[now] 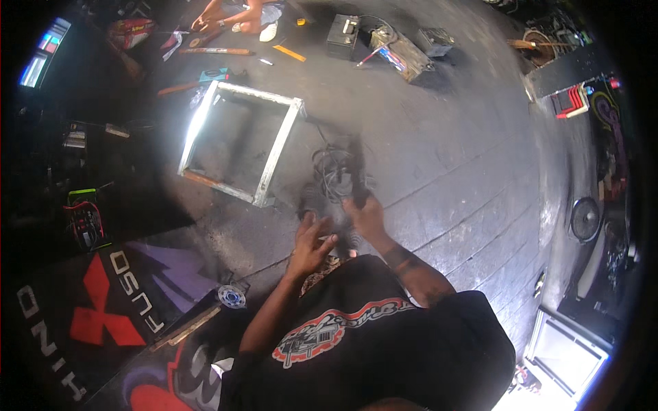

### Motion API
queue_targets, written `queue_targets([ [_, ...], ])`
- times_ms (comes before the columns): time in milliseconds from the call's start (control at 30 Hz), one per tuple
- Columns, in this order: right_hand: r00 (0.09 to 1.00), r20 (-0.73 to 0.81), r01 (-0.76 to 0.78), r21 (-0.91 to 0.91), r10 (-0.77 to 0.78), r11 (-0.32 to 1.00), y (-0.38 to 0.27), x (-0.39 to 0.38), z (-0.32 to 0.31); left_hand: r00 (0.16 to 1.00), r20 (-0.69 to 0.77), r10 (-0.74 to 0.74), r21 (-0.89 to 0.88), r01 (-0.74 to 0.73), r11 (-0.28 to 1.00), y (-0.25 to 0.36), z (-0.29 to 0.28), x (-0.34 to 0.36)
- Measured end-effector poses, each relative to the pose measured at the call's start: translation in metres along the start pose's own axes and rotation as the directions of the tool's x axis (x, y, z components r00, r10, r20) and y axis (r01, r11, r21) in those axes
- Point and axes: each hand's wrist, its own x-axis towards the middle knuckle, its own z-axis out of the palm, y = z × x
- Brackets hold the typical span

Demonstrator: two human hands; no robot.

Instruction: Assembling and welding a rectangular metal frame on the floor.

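Dark workshop floor (452, 130), seamed toward the right, serves as the working surface, presumably because it supports bulky pieces without a bench. Painted panel (151, 281) at lower left bears red and purple shapes. Pale rectangular frame (279, 151) lies ahead and to the left of the hands, apart from both; its flat position probably keeps it steady and leaves all sides within reach. Co-worker (253, 17), partly cut off by the upper edge, sits low beside scattered tools. Grey box (408, 58) and black box (341, 38) stand near each other at the far side, perhaps set back to leave room around the frame. Dark cable (336, 179) lies in loops just beyond the hands, possibly coiled to limit tangling. Left hand (312, 248) is open, its fingers parted, and shows no object in its grasp. Right hand (367, 219) is blurred; a dark bar (355, 161) appears to extend from its fingers, but whether they grip it cannot be told. Yellow strip (289, 53), smallest here, lies near the co-worker.
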Motion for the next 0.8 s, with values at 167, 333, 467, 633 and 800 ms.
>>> queue_targets([
  [167, 0.972, 0.233, 0.039, -0.048, -0.026, 0.998, -0.017, 0.014, 0.044, 0.998, -0.055, -0.014, -0.298, -0.003, 0.955, 0.008, -0.017, 0.033],
  [333, 0.917, 0.38, 0.132, -0.004, -0.121, 0.991, -0.038, 0.047, 0.065, 0.956, -0.174, -0.238, -0.639, 0.075, 0.766, -0.006, -0.035, 0.072],
  [467, 0.909, 0.415, 0.043, -0.179, 0.036, 0.983, -0.062, 0.066, 0.086, 0.961, -0.097, -0.258, -0.717, 0.113, 0.688, -0.009, -0.068, 0.094],
  [633, 0.831, 0.552, 0.261, -0.279, -0.068, 0.924, -0.075, 0.08, 0.101, 0.957, -0.042, -0.287, -0.799, 0.14, 0.585, 0.003, -0.105, 0.107],
  [800, 0.807, 0.551, 0.402, -0.247, -0.213, 0.882, -0.086, 0.088, 0.1, 0.981, -0.061, -0.184, -0.897, 0.027, 0.441, 0.03, -0.124, 0.11],
])
